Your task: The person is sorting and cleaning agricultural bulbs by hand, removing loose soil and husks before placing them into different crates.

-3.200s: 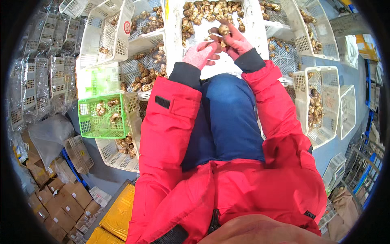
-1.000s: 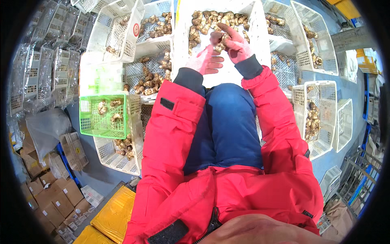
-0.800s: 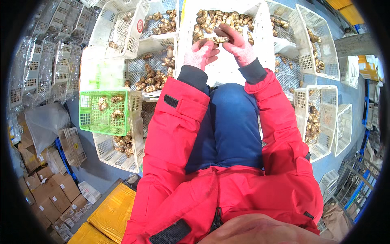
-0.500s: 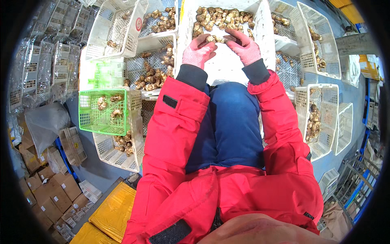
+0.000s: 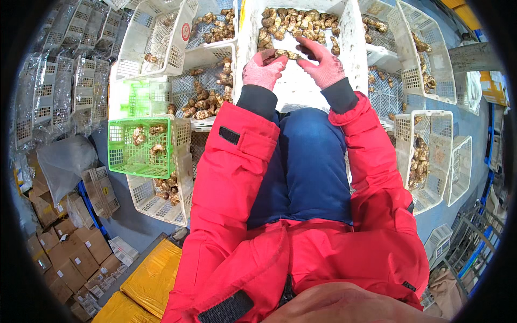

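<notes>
Both left and right, hovered over white box [image 5: 353, 51]; pinched mushroom [image 5: 288, 54] in fingers of left hand [image 5: 262, 70], spread fingers of right hand [image 5: 324, 67] near its right end.

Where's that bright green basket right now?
In the head view, the green basket is on the person's left, outward from the red left sleeve, and partly overlaps in the picture a white crate holding mushrooms.

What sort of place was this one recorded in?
Probably a produce storeroom or packing area: white plastic crates hold brown-and-cream, mushroom-like produce, cardboard boxes are piled at lower left, and plastic-wrapped crates line the left side.
</notes>
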